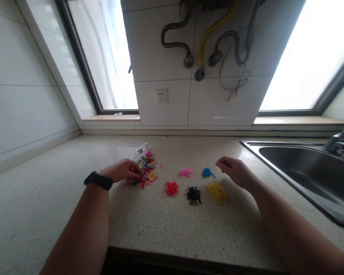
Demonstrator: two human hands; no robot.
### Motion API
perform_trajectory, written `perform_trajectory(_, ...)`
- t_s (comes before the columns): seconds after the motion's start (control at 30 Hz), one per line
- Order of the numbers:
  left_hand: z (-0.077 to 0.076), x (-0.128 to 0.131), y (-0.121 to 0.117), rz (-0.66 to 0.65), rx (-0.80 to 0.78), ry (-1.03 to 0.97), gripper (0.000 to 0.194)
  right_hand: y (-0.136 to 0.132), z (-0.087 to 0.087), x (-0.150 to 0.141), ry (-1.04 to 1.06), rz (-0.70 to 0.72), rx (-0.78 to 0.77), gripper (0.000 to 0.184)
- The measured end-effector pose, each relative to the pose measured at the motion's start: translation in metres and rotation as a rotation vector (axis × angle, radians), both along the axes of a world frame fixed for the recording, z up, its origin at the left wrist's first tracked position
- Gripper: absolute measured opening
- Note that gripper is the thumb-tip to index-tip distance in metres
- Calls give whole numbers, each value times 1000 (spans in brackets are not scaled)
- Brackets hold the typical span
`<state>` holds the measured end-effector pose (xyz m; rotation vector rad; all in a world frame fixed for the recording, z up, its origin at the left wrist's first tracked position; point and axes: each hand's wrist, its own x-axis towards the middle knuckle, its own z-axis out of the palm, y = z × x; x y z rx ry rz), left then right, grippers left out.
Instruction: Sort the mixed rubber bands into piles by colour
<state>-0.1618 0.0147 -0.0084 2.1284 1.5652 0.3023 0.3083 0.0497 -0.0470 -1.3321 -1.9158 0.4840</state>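
A mixed heap of small coloured rubber bands (148,170) lies on the speckled countertop (172,225), beside a clear plastic bag (140,151). My left hand (122,170), with a black watch on the wrist, rests at the heap's left edge, fingers curled into the bands. Sorted little piles lie to the right: pink (186,172), blue (208,173), red (171,188), black (193,194) and yellow (218,192). My right hand (235,170) hovers just right of the blue pile, fingertips pinched together; what they hold is too small to see.
A steel sink (306,172) with a tap (339,141) fills the right side of the counter. Tiled wall with a socket (161,96) and hoses stands behind, windows on both sides. The counter's front edge runs near the bottom.
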Motion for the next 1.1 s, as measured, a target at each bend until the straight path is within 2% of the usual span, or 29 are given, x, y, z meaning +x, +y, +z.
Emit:
perform_trajectory(0.17, -1, 1, 2, -29, 22, -31, 30, -1, 0, -1, -6, 6, 12, 28)
perform_trajectory(0.5, -3, 3, 5, 3, 175, -114, 32, -5, 2, -3, -5, 13, 16, 30)
perform_trajectory(0.83, -8, 15, 7, 13, 243, -352, 31, -9, 1, -7, -10, 12, 10, 31)
perform_trajectory(0.97, -5, 31, 3, 54, 263, -472, 30, -16, 5, -15, -3, 24, 25, 30)
perform_trajectory(1.1, -2, 66, -3, 69, 254, -705, 25, -23, 10, -26, -2, 78, 48, 27)
